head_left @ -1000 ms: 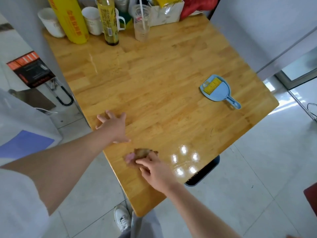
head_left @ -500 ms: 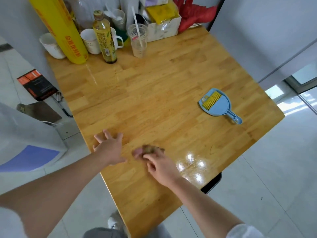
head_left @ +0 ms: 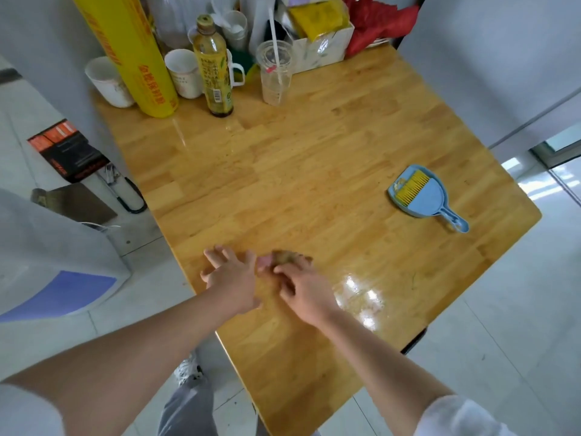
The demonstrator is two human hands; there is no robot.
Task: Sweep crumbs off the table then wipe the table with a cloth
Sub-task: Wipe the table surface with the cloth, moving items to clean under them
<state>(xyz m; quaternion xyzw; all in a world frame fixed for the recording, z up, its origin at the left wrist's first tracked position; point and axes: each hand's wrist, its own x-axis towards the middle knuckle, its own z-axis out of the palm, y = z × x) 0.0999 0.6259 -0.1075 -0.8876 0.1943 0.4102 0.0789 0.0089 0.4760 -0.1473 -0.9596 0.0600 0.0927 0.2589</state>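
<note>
R hand (head_left: 306,294) fingers pinch cloth (head_left: 284,259), which lies just ahead; L hand (head_left: 231,273) splayed flat on table (head_left: 314,158), just beside cloth's left.

sleeves: short white fabric sleeves (head_left: 452,416), ending above both elbows
forearms: bare, nothing worn at the wrists
trousers: grey cloth trousers (head_left: 188,407)
shoe: white sneaker with dark specks (head_left: 188,369)
</note>
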